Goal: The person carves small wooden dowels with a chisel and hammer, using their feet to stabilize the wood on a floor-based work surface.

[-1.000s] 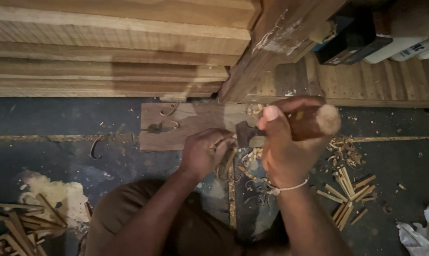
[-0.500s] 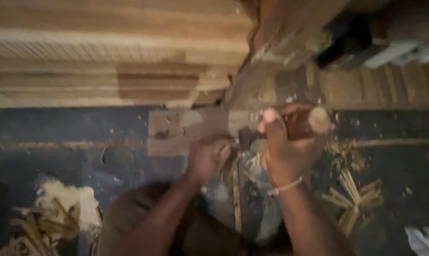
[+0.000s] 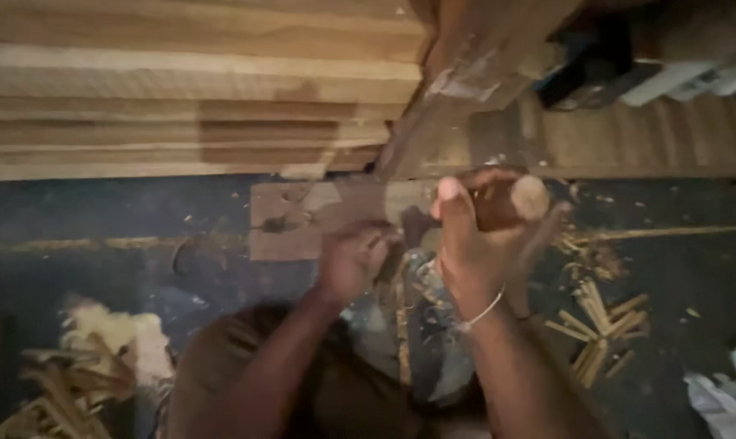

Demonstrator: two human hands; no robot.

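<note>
Head view, blurred: two hands work over one flat wooden block lying on the dark floor. One right hand is wrapped tight around one round wooden handle, raised just above the block. One left hand curls at the block's near edge; what it pinches cannot be told. One heap of cut sticks lies right, another left. Stacked planks lie beyond.
</note>
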